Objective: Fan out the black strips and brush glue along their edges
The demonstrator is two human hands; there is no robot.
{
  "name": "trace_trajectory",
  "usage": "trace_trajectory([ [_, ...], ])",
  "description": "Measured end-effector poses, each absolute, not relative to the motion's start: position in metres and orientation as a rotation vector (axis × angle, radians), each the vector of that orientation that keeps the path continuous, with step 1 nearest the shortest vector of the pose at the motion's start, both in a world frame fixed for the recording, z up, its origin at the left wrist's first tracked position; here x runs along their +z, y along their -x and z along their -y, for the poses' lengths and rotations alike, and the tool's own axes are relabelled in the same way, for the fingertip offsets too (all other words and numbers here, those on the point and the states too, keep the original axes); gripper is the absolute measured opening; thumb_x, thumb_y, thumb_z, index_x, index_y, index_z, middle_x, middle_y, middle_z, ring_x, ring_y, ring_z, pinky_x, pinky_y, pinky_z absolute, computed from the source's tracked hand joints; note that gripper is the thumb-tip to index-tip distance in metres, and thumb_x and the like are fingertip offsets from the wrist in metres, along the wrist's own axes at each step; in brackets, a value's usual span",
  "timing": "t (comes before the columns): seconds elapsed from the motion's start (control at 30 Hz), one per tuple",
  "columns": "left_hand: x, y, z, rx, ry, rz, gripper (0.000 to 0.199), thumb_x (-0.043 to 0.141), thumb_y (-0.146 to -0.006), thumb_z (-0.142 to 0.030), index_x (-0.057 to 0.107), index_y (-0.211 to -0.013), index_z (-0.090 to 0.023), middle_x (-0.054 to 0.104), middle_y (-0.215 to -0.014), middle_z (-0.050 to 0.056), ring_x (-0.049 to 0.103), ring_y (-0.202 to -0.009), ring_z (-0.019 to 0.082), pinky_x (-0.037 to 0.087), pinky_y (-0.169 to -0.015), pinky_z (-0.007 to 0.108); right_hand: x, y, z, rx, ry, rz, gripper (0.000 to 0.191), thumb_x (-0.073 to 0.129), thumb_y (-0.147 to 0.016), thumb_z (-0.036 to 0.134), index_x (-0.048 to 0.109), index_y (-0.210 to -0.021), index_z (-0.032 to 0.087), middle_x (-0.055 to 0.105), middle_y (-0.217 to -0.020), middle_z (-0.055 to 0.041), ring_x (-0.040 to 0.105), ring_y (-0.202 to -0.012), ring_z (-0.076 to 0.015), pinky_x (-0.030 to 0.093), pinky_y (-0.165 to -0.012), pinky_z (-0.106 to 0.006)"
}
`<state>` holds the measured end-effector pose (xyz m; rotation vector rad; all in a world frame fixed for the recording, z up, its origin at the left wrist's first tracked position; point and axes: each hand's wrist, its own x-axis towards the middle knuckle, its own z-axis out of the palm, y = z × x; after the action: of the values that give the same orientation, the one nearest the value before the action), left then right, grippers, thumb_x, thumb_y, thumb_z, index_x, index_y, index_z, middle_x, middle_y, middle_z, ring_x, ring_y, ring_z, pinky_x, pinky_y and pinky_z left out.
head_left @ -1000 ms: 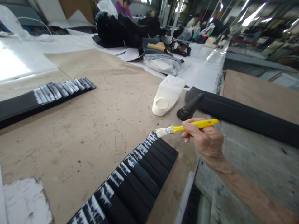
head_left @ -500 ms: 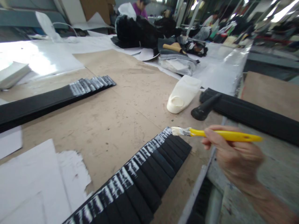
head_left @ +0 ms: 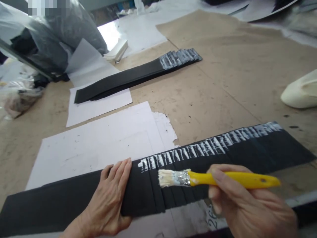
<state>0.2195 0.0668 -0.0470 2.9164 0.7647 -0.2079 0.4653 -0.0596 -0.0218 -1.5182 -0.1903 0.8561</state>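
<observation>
A yellow-handled brush (head_left: 230, 178) is held in my right hand (head_left: 250, 201), its pale bristles over the fanned black strips (head_left: 247, 152) near the front of the table. White streaks run along the strips' far edge. My left hand (head_left: 111, 195) grips the stack across its width, left of the streaks, with the thumb at the near edge and the fingers at the far edge. Farther back lies a second stack of black strips (head_left: 123, 77), its fanned right end streaked white.
White paper sheets (head_left: 99, 142) lie between the two stacks. A cream container (head_left: 300, 91) stands at the right edge. Clear plastic bags (head_left: 66, 36) are at the back left, beside a small white stack (head_left: 116, 50). Brown paper (head_left: 218, 33) covers the back.
The view has swung left and down. My left hand has come into view on the near strips. My right hand, with the brush, has moved from their far right end toward the left end of the streaks.
</observation>
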Motion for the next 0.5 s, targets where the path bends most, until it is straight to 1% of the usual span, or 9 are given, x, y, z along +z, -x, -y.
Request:
trace_trajectory([
  [0.1,-0.047,-0.217,-0.067,-0.206,-2.864,-0.786,0.108,0.051,-0.048,-0.036,0.006,-0.141,-0.003,0.023,-0.144,0.018,0.024,-0.13,0.034,0.015,-0.107,0.05,-0.018,-0.441,0.044,0.859,1.586,0.238,0.019,0.071,-0.069,0.038,0.065,-0.074,0.021,0.058,-0.05,-0.0003,0.05,-0.038,-0.0113,0.042,-0.035,-0.021],
  [0.23,-0.047,-0.216,-0.067,-0.206,-2.811,-0.82,0.11,0.052,-0.047,-0.035,0.005,-0.141,-0.004,0.023,-0.145,0.018,0.024,-0.13,0.034,0.014,-0.107,0.052,-0.023,-0.423,0.031,0.866,1.639,0.334,0.024,0.068,-0.072,0.041,0.063,-0.072,0.018,0.058,-0.049,-0.0002,0.049,-0.036,-0.01,0.04,-0.035,-0.02],
  [0.37,-0.046,-0.218,-0.067,-0.23,-2.801,-0.825,0.11,0.051,-0.046,-0.035,0.005,-0.141,-0.003,0.023,-0.144,0.019,0.023,-0.129,0.035,0.014,-0.106,0.052,-0.029,-0.42,0.027,0.85,1.708,0.415,0.026,0.066,-0.074,0.042,0.062,-0.072,0.017,0.057,-0.047,0.0011,0.05,-0.035,-0.0094,0.041,-0.035,-0.019],
  [0.5,-0.045,-0.217,-0.067,-0.225,-2.812,-0.803,0.109,0.05,-0.047,-0.036,0.004,-0.141,-0.003,0.021,-0.145,0.018,0.022,-0.131,0.034,0.013,-0.106,0.051,-0.03,-0.432,0.031,0.724,1.84,0.477,0.026,0.067,-0.073,0.042,0.062,-0.071,0.017,0.059,-0.051,0.0007,0.052,-0.037,-0.0095,0.041,-0.036,-0.018],
])
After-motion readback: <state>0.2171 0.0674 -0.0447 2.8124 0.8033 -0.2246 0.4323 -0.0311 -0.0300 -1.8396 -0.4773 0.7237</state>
